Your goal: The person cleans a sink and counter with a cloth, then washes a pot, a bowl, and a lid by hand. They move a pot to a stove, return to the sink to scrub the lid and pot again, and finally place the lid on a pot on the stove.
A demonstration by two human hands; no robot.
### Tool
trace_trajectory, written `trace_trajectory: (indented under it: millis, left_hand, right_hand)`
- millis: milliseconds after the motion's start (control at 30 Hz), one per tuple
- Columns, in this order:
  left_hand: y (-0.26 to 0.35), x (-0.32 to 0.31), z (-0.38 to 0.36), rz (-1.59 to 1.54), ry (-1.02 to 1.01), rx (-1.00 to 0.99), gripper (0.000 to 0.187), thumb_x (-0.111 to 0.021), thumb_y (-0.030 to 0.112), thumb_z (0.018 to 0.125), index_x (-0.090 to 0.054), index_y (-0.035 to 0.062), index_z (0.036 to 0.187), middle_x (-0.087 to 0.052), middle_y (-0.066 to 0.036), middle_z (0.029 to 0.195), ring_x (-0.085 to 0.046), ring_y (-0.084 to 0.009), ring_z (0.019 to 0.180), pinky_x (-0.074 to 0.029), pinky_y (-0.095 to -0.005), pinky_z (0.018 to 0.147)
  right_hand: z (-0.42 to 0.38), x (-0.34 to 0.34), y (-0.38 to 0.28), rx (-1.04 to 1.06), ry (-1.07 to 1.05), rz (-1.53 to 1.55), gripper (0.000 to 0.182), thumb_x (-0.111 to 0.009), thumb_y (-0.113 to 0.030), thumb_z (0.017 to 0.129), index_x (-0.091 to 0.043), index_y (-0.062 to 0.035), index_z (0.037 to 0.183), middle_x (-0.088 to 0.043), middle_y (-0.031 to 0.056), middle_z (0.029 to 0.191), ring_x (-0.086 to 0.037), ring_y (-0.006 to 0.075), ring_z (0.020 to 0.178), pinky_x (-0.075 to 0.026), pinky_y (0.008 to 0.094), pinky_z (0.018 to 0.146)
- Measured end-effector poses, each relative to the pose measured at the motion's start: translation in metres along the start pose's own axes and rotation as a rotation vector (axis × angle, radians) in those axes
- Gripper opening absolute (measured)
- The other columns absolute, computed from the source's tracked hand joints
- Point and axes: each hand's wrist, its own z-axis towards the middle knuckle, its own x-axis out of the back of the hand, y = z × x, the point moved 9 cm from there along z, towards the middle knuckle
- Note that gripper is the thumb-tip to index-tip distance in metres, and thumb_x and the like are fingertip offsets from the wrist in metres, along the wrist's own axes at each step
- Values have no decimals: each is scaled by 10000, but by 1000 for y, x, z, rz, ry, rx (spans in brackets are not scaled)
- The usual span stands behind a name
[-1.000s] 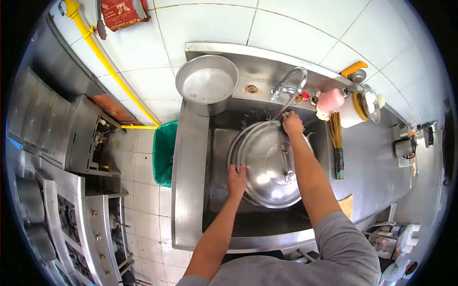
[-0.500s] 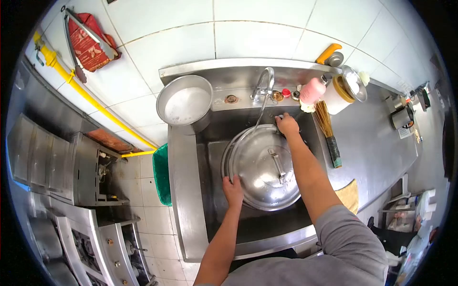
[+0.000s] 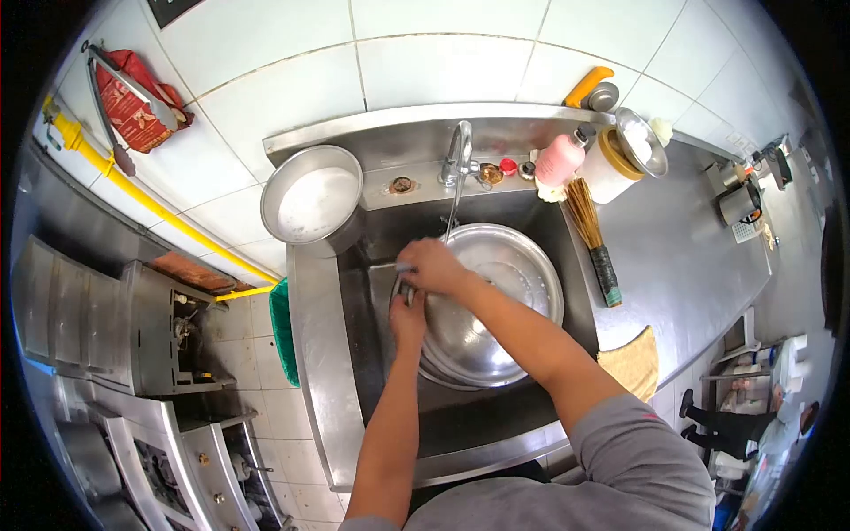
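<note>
A large round metal lid lies in the steel sink, under a thin stream of water from the faucet. At the lid's left edge, my left hand has its fingers closed on the rim. My right hand is just above it, closed around something small and greyish that I cannot make out, at the upper left rim. My right forearm crosses over the lid and hides part of it.
A round metal pot with whitish contents stands on the sink's left corner. To the right are a pink bottle, a white container, a stick brush and a yellow cloth. A green bin is at left.
My right hand has moved from the lid's upper right edge to its upper left, beside my left hand. The lid's handle is no longer visible at right. The whole view has shifted.
</note>
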Motion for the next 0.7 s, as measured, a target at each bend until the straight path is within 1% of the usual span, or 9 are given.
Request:
trace_trajectory:
  millis: [67,100,133,300,433,500,533,633,700]
  left_hand:
    - [5,12,-17,255,-15,165,420,-661,356,889,-588,-53,950,-647,-266,861,-613,-439,814,-466,-463,744]
    - [4,15,-24,256,-10,167,420,-661,356,889,-588,-53,950,-647,-266,861,-613,-439,814,-466,-463,744]
    - [3,19,-32,227,20,166,427,-653,366,894,-589,-54,934,-645,-271,864,-614,-446,824,-464,-469,744]
    - [7,23,-32,243,103,62,463,-637,411,899,-596,-49,918,-639,-276,866,-603,-464,832,-459,-481,746]
    - [-9,17,-19,282,82,33,481,-626,435,908,-592,-45,907,-630,-266,837,-588,-463,800,-453,-486,729]
    - [-16,12,-22,292,61,49,484,-625,438,910,-590,-45,908,-628,-265,840,-586,-460,800,-452,-486,724]
    - [-15,13,-22,287,56,45,477,-626,418,913,-584,-56,886,-618,-260,817,-580,-438,768,-449,-474,713]
    - [-17,18,-18,274,63,28,466,-629,378,919,-572,-78,841,-599,-251,772,-569,-394,706,-445,-450,691]
    - [-32,19,-24,234,73,-6,458,-613,401,920,-586,-56,945,-628,-273,885,-602,-446,850,-460,-475,763]
  right_hand:
    - [-5,18,79,-212,317,-28,387,-709,-330,773,-676,-107,1088,-660,134,1125,-605,335,1066,-474,464,922]
    - [-22,30,124,-544,235,31,407,-686,-350,806,-662,-110,1133,-654,141,1162,-613,335,1086,-480,477,918]
    - [-54,49,154,-677,409,-95,437,-657,-379,847,-637,-104,1186,-654,148,1166,-616,343,1092,-481,476,928]
    - [-148,84,227,-1155,239,-92,437,-590,-428,907,-608,-70,1156,-639,185,1171,-633,356,1056,-491,487,914]
    - [-89,80,140,-678,582,-110,338,-739,-285,769,-656,-91,1032,-640,154,1040,-590,351,1005,-473,462,874]
    - [-44,49,84,-255,488,-76,349,-758,-243,700,-678,-92,1003,-623,116,1042,-569,332,1006,-463,468,854]
    - [-29,30,60,-309,243,-40,335,-736,-248,722,-677,-95,1014,-625,110,1095,-561,332,1058,-464,463,874]
    - [-48,13,-13,-178,154,-150,270,-704,-222,752,-678,-118,999,-641,110,1069,-571,336,1055,-449,486,882]
    - [-70,10,-38,16,106,-173,263,-670,-222,763,-682,-129,1009,-643,108,1082,-574,333,1067,-446,504,878]
